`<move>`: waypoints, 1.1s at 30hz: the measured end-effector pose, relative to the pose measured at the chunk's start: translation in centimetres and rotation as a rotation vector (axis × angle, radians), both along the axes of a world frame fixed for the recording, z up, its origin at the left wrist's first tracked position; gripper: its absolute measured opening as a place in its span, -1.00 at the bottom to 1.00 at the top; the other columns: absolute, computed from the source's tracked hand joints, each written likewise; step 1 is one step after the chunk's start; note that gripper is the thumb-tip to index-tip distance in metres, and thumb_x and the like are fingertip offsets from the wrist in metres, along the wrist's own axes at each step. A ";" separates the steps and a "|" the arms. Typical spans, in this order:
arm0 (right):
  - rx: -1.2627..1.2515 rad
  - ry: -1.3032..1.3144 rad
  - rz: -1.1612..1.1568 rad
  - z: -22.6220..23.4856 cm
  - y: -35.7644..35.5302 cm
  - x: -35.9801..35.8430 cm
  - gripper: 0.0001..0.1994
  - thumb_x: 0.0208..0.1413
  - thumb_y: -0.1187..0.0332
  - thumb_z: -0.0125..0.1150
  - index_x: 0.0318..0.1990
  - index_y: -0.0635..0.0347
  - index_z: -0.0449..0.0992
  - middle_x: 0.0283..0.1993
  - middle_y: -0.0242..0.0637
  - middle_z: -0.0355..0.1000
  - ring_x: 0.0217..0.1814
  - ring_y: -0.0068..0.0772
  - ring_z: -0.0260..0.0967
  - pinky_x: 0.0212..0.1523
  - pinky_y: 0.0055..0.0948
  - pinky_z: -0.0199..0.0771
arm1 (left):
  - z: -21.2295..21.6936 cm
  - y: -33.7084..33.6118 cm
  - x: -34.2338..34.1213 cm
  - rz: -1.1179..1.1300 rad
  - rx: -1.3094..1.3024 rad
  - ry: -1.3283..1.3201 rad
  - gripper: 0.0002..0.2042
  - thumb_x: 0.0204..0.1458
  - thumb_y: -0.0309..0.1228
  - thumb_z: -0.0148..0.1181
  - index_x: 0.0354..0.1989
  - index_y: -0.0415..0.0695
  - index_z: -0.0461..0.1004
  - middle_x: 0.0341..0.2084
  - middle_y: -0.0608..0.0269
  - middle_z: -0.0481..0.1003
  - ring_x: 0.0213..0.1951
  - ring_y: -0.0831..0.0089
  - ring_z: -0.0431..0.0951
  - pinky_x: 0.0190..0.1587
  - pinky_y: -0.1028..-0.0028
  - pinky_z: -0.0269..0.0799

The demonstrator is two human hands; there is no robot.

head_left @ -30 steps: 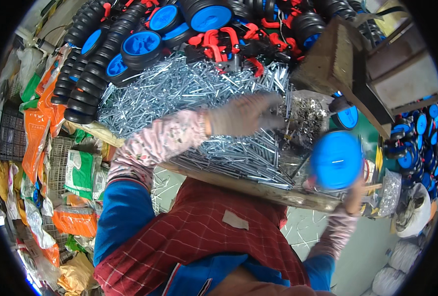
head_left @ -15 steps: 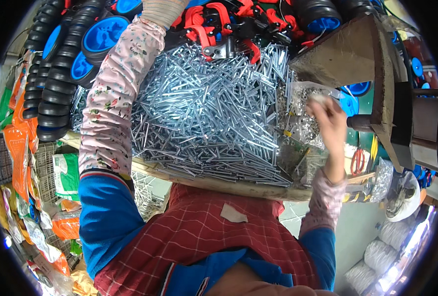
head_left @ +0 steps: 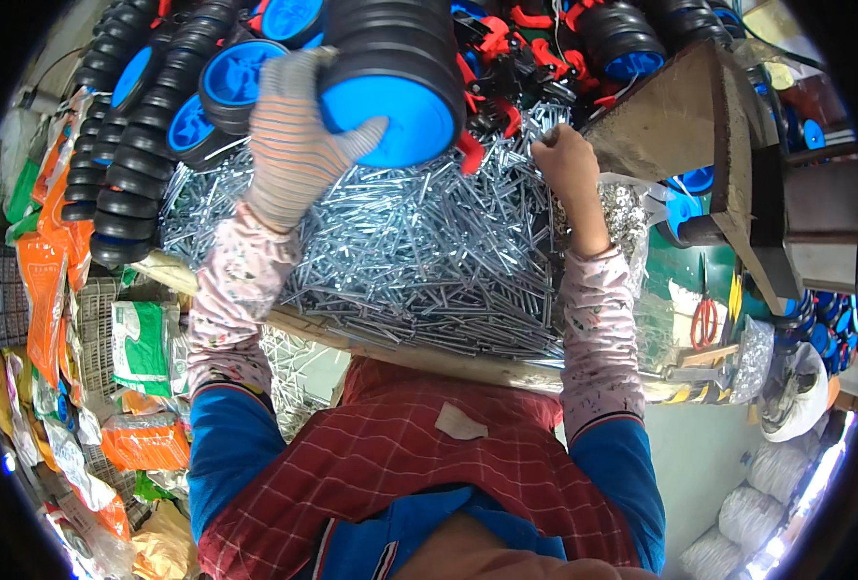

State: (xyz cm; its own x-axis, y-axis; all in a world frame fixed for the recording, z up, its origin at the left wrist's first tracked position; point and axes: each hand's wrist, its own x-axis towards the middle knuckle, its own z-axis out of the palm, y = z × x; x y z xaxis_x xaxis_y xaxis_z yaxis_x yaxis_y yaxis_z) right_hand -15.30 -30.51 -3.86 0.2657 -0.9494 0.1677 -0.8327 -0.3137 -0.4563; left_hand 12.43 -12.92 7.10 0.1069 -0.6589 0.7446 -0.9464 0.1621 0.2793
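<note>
In a striped knit glove, my left hand (head_left: 299, 135) grips a wide, ridged black wheel (head_left: 400, 111) with a blue hub, its thumb lying across the hub's face. The wheel is held above a heap of thin silver metal rods (head_left: 419, 242). My bare right hand (head_left: 572, 172) is closed near the far right corner of that heap. Its fingertips are curled together, and I cannot make out what they hold. Close to its wrist lies a clear plastic bag (head_left: 627, 213) of small metal parts. Red and black plastic parts (head_left: 492, 43) are piled beyond the rods.
Stacked black wheels (head_left: 129, 198) stand along the left. A brown metal machine part (head_left: 729, 145) juts in at the right. Red-handled scissors (head_left: 704, 319) lie at the front right. Orange packages (head_left: 47, 251) hang at the far left.
My left hand has come back toward me, bringing a black and blue wheel into view. My right hand has moved from the bag of small parts up and left to the rods' far corner.
</note>
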 end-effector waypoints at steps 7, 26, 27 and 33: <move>-0.105 -0.638 0.349 8.6 6.4 1.8 -0.88 0.16 0.44 0.27 -0.20 0.29 0.52 -0.44 -0.23 0.52 -0.48 -0.47 0.47 -0.44 -0.44 0.41 | -3.0 2.4 -0.2 -0.053 -0.016 -0.022 -0.26 -0.36 -0.25 0.57 0.06 -0.17 0.32 -0.12 0.01 0.41 -0.07 0.03 0.45 -0.01 0.19 0.46; -0.045 -0.989 0.600 13.1 13.1 2.4 -0.80 0.37 0.28 0.00 -0.20 0.25 0.41 -0.49 -0.33 0.46 -0.58 -0.58 0.34 -0.56 -0.59 0.29 | -2.3 6.6 -4.0 -0.250 0.272 1.043 -0.49 -0.05 -0.34 0.42 0.03 -0.23 0.33 -0.12 0.12 0.49 -0.10 0.37 0.53 -0.06 0.38 0.49; 0.058 -1.038 0.648 13.2 14.3 2.2 -0.75 0.42 0.26 -0.08 -0.20 0.28 0.39 -0.50 -0.38 0.45 -0.57 -0.68 0.32 -0.56 -0.66 0.28 | -2.1 7.3 -4.6 -0.286 0.353 1.061 -0.56 0.12 -0.28 0.28 0.06 -0.25 0.31 -0.06 0.16 0.48 -0.05 0.51 0.47 -0.02 0.46 0.46; 0.035 -0.659 0.721 11.4 16.0 1.6 -0.83 0.37 0.35 -0.03 -0.21 0.24 0.41 -0.54 -0.31 0.44 -0.57 -0.51 0.43 -0.53 -0.55 0.39 | -1.9 9.0 -7.9 -0.437 0.421 1.379 -0.61 0.24 -0.25 0.10 0.11 -0.25 0.30 -0.08 0.16 0.47 -0.06 0.52 0.48 -0.01 0.49 0.46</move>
State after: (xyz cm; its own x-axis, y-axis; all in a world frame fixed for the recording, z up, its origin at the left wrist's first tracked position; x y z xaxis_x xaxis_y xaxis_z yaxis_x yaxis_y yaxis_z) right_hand -13.69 -14.47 7.59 0.6478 -0.6030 0.4655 -0.0211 -0.6251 -0.7803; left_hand 4.48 -3.91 5.16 0.2903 -0.9567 -0.0190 0.1893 0.0379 0.9812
